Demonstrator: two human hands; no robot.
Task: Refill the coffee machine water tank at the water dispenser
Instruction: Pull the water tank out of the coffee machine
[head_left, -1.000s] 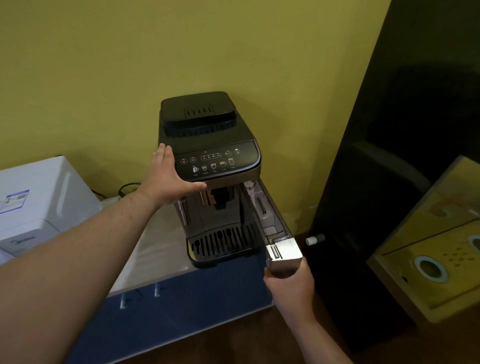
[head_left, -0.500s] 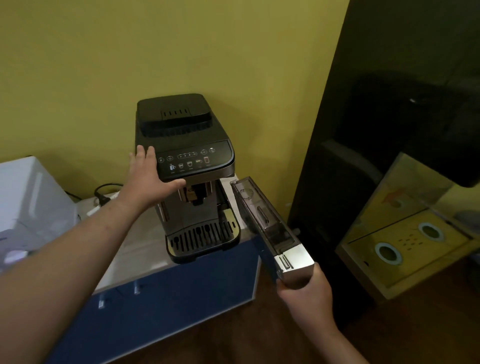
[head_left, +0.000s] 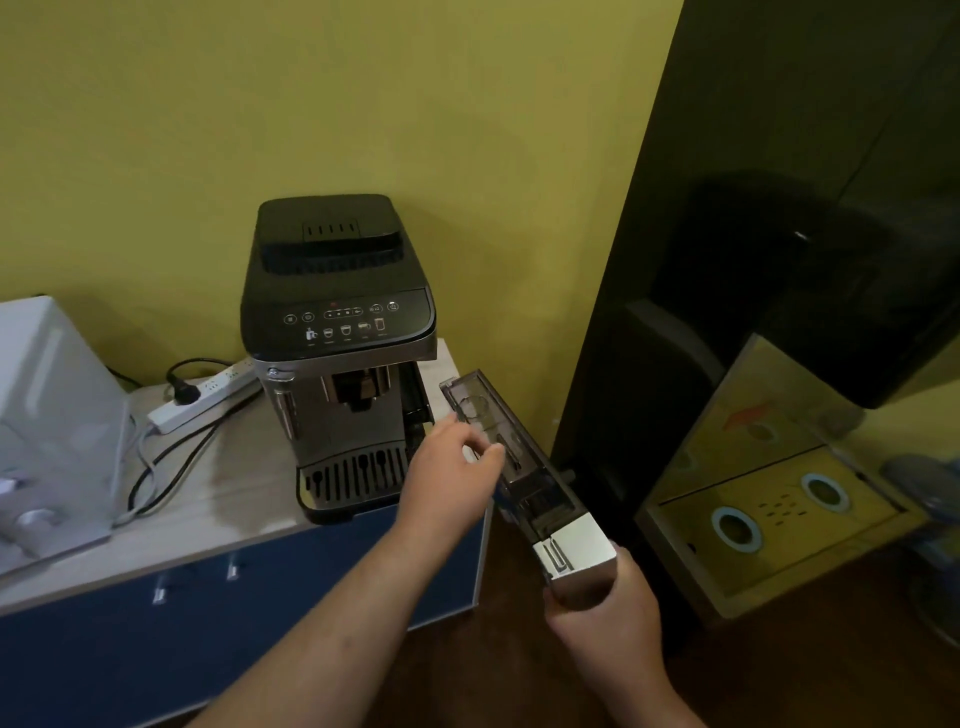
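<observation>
Left hand (head_left: 451, 470) left the machine (head_left: 337, 280), now pinches the water tank (head_left: 540, 493) (contents unclear); right hand (head_left: 610, 621) grips it.

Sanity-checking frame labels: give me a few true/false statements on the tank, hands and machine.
1. The water tank sits fully inside the coffee machine. False: it is out, beside the machine.
2. The right hand grips the tank's silver end. True.
3. The left hand rests on the machine's top. False: it is at the tank's side.
4. A black plug sits in the power strip. True.
</observation>
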